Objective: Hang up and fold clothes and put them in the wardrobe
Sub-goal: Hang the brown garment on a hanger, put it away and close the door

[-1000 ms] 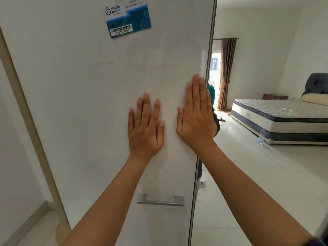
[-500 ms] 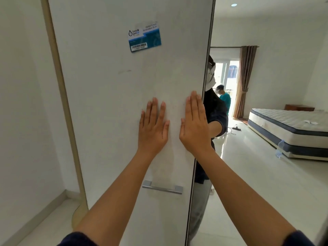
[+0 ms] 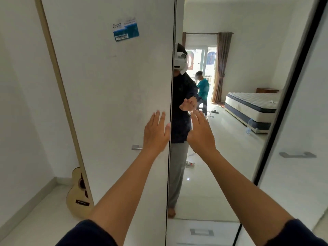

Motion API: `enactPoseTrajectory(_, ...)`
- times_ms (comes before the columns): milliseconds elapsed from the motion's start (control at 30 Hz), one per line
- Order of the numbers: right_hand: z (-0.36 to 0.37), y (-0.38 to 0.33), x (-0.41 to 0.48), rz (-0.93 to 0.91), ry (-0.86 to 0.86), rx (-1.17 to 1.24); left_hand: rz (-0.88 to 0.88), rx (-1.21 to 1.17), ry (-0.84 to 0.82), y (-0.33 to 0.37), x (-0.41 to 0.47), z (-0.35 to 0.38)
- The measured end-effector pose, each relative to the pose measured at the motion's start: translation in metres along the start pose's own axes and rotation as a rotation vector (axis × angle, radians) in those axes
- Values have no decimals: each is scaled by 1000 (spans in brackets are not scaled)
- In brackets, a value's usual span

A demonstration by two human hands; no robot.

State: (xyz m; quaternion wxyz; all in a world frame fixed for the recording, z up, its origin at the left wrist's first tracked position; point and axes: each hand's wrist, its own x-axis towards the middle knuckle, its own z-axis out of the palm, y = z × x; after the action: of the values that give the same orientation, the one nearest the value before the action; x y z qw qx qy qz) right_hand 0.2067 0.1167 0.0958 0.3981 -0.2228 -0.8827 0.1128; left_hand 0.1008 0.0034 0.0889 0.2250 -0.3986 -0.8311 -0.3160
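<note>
A tall white wardrobe door [image 3: 110, 96] fills the left half of the view, with a blue sticker [image 3: 126, 31] near its top and a metal handle [image 3: 136, 147] partly hidden behind my left hand. My left hand [image 3: 156, 133] is flat with straight fingers near the door's right edge; whether it touches the panel I cannot tell. My right hand [image 3: 201, 134] is open with straight fingers, raised in front of the mirrored door [image 3: 221, 157] and off the white panel. No clothes are in sight.
The mirror reflects a person with a headset, another person in a teal top, a bed [image 3: 253, 105], curtains and a power strip on the floor. A small guitar [image 3: 80, 192] leans behind the white door at lower left. Another white door with a handle [image 3: 297, 155] stands at right.
Both hands, pressed flat on the white door before, have drawn back; the right one is now in front of the mirror. The door has swung further round and the view has pulled back.
</note>
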Motion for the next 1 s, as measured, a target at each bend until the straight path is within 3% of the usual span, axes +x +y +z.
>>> enactPoseTrajectory(300, -90, 110, -94, 262, -64, -69, 77, -220, -184, 113, -75, 73)
enactPoseTrajectory(633, -165, 269, -114, 489, 9, -87, 236, -386, -261, 260, -76, 180)
enactPoseTrajectory(800, -169, 364, -101, 478, -53, -104, 281, -412, -284, 323, -59, 252)
enactPoseTrajectory(1000, -160, 448, -74, 339, -126, -54, 333, -341, -186, 365, -35, 319)
